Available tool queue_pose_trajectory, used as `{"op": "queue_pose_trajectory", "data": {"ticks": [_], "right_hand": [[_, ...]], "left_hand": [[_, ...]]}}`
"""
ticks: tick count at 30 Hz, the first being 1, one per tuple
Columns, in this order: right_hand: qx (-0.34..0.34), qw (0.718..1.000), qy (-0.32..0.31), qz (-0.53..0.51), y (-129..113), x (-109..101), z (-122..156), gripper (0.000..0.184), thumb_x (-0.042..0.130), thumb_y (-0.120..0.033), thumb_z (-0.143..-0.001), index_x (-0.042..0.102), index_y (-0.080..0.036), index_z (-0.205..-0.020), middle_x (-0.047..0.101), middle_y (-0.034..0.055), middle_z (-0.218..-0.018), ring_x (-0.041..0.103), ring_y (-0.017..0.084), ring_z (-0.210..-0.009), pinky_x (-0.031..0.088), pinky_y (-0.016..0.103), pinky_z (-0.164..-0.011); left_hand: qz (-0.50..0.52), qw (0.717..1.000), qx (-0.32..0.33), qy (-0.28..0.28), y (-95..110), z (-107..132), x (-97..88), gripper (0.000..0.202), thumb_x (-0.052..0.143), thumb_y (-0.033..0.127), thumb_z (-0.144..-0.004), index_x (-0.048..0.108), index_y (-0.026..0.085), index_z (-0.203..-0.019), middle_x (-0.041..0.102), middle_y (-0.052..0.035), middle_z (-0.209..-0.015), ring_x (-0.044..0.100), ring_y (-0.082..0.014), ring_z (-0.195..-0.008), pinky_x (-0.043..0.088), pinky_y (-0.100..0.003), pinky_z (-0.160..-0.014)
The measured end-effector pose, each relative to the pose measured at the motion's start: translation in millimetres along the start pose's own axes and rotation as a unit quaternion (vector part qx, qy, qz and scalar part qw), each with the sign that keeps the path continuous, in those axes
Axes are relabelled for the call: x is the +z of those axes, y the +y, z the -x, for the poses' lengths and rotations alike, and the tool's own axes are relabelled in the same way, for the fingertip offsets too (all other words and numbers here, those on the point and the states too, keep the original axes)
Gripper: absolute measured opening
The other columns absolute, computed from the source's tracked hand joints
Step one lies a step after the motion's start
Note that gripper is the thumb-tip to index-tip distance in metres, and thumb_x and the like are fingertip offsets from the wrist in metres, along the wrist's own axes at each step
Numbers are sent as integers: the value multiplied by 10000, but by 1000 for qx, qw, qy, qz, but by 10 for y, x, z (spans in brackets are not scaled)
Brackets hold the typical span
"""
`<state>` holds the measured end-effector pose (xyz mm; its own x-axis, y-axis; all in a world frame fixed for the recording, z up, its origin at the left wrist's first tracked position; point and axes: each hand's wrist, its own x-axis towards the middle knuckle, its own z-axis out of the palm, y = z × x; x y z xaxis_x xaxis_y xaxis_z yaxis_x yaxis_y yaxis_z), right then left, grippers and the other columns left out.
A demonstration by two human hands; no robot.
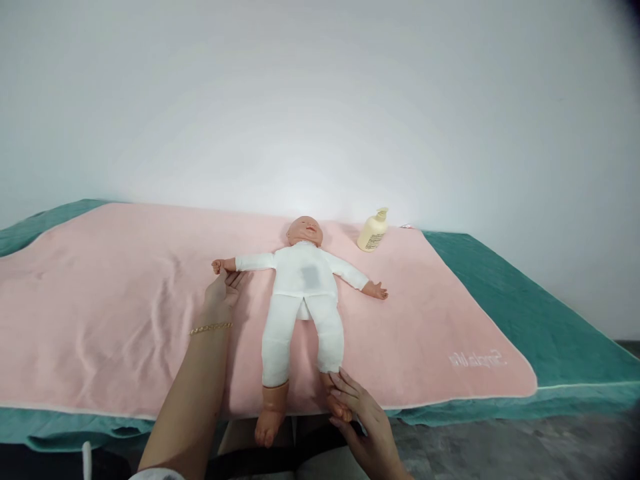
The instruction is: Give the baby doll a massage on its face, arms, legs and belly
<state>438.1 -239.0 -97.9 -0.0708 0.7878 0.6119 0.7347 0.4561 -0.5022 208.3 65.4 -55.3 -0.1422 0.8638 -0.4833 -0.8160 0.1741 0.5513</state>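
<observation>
A baby doll (303, 273) in a white suit lies on its back, with its head toward the wall and its arms spread. A grey patch marks its chest. My left hand (221, 293) is palm up, with fingers extended beside and partly under the doll's wrist at the left; it touches the wrist without closing around it. Around the doll's foot (340, 405) at the right, my right hand (367, 417) has its fingers on the ankle side and its thumb below, gripping it lightly. The other foot (271, 417) extends over the near edge.
Under the doll is a pink blanket (125, 300), wrinkled at the left, over a green-covered table (540, 320). A cream pump bottle (373, 231) stands right of the doll's head. A white wall (320, 100) rises behind. My legs are below the near edge.
</observation>
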Motion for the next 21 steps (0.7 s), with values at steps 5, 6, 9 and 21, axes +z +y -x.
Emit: {"op": "queue_pose_trajectory", "data": {"ticks": [5, 6, 9, 21], "right_hand": [[-7, 1000, -3, 4, -8, -5, -11, 392, 627, -191, -855, 558, -256, -1234, 658, 76, -1220, 597, 251, -1174, 573, 402, -922], [-10, 1000, -1, 6, -14, -9, -20, 389, 626, -189, -855, 561, -257, -1232, 662, 75, -1214, 602, 250, -1168, 578, 400, -914], [-20, 1000, 8, 13, -27, -15, -37, 382, 625, -187, -857, 568, -254, -1229, 673, 74, -1193, 614, 245, -1151, 587, 386, -900], [-53, 996, 75, 5, -7, -108, 14, 453, 644, -507, -817, 609, -213, -1159, 686, 100, -1114, 667, 252, -1044, 594, 357, -853]], "left_hand": [[5, 1000, 1, -5, 2, 41, 0, 176, 459, 148, -956, 616, 115, -1030, 701, -122, -888, 707, -175, -857, 603, -259, -742], [5, 1000, 1, -6, 4, 45, -1, 177, 457, 141, -956, 615, 117, -1032, 702, -120, -890, 707, -174, -866, 603, -256, -742], [0, 1000, 2, -15, 7, 42, -6, 183, 445, 135, -959, 617, 111, -1018, 702, -115, -867, 707, -170, -859, 601, -247, -741], [-69, 997, -12, -13, 87, 350, 90, 165, 419, 100, -935, 580, 111, -969, 641, -88, -989, 651, -108, -925, 547, -181, -812]]}}
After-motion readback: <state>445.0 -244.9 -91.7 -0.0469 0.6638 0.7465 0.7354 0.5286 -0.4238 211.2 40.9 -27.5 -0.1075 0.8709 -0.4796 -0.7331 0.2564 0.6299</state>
